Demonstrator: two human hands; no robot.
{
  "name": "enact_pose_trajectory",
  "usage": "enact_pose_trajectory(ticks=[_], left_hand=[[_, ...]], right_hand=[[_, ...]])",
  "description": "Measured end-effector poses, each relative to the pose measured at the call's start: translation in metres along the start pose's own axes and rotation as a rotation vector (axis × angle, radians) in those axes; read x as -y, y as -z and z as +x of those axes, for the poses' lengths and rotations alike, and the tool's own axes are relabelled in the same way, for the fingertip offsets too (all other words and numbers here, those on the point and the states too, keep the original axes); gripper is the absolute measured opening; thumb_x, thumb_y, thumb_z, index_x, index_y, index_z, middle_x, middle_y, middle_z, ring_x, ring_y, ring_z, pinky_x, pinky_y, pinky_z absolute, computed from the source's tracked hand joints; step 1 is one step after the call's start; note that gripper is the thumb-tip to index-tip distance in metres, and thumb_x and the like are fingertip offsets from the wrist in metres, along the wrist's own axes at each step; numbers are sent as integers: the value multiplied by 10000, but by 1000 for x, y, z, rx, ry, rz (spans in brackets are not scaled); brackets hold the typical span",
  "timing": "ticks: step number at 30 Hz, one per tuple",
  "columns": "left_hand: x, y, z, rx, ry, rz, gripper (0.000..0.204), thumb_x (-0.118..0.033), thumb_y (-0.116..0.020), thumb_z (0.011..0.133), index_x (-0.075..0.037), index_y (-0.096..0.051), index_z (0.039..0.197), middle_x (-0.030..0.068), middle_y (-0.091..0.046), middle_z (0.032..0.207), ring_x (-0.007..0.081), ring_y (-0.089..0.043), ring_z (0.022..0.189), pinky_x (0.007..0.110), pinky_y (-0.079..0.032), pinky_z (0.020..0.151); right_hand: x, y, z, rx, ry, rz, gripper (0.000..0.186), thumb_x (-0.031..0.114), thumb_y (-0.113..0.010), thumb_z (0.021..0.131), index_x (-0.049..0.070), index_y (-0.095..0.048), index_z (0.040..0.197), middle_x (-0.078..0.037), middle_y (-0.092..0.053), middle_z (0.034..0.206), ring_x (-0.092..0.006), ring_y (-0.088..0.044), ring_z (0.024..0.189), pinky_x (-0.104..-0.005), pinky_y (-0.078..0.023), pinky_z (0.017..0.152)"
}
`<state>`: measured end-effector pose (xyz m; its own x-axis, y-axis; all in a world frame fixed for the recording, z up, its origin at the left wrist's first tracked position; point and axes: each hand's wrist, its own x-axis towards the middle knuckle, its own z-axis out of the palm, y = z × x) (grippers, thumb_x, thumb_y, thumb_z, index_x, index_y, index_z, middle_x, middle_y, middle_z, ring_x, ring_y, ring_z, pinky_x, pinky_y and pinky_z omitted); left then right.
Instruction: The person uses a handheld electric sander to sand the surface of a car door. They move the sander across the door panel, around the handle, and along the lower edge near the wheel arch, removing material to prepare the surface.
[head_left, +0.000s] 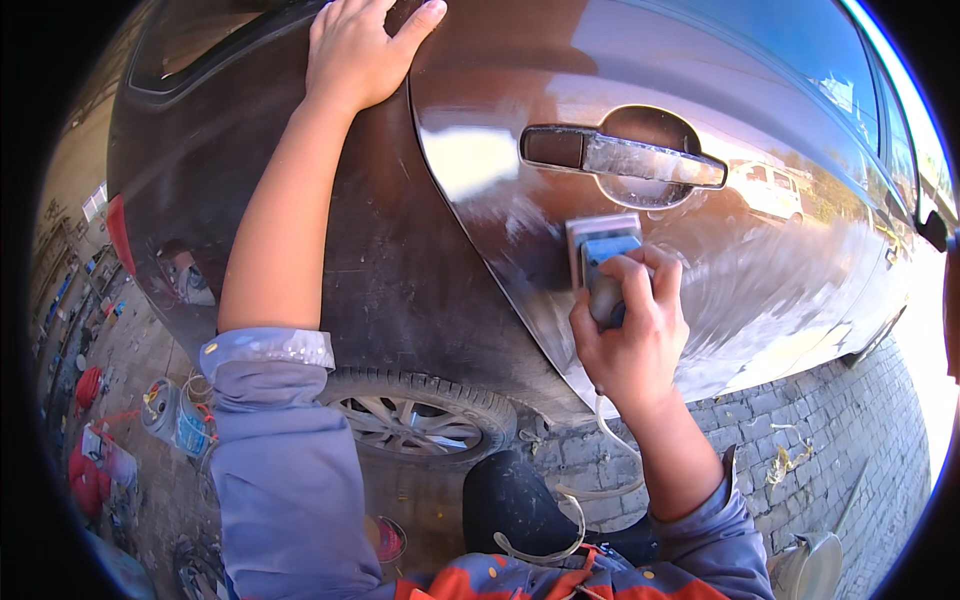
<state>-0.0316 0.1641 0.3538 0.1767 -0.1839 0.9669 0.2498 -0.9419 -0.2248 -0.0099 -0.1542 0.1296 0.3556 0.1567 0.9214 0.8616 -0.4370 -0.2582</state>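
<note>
My left hand (pixel 358 50) lies flat and open on the dark brown car body (pixel 380 240), at the seam beside the rear door. My right hand (pixel 632 325) grips a small blue and grey sanding tool (pixel 600 250) and presses its flat pad against the door panel (pixel 780 260), just below the chrome door handle (pixel 625 155). A pale hose (pixel 590 500) hangs from the tool down past my wrist. The panel around the pad looks dull and scuffed.
The rear wheel (pixel 415 420) sits below my left arm. Grey brick paving (pixel 830 420) runs under the car. Cans and a red object (pixel 170 415) stand on the ground at the left, a small tub (pixel 385 540) near my knee, a metal container (pixel 810 565) at lower right.
</note>
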Motion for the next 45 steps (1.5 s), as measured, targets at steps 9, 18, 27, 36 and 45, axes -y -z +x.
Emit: enact_pose_trajectory(ticks=[9,18,27,36,45], left_hand=[[2,-1,18,42,84,-51,560,-517,-664,1004,-44,-709,1300,182,-641,1314,381,-584,1276,470,-458,1107],[5,-7,16,20,118,-78,558,-520,-649,1009,-54,-723,1307,193,-636,1298,393,-585,1264,471,-466,1107],[5,-6,15,23,118,-85,564,-536,-649,1005,-66,-725,1309,192,-633,1297,389,-584,1264,471,-466,1107],[2,-8,15,22,128,-93,578,-548,-652,1000,-67,-723,1312,190,-628,1298,391,-578,1270,476,-461,1111],[5,-4,15,27,130,-97,598,-565,-647,998,-68,-718,1321,193,-624,1303,391,-573,1279,473,-455,1119]], right_hand=[[20,-5,4,65,-93,-53,343,147,-821,779,160,-678,1090,-112,-583,1196,-362,-700,941,-476,-604,659],[35,-18,28,-73,-169,-6,336,154,-814,796,134,-659,1093,-155,-584,1202,-401,-700,938,-498,-609,708],[57,-23,38,-33,-226,-23,350,158,-800,800,123,-649,1114,-180,-581,1195,-420,-700,970,-506,-611,716],[67,-24,42,-21,-249,-51,331,171,-784,809,125,-644,1105,-190,-577,1195,-430,-701,956,-523,-613,730],[60,-22,38,-17,-274,-65,341,173,-794,818,113,-636,1114,-200,-575,1192,-430,-699,958,-523,-613,728]])
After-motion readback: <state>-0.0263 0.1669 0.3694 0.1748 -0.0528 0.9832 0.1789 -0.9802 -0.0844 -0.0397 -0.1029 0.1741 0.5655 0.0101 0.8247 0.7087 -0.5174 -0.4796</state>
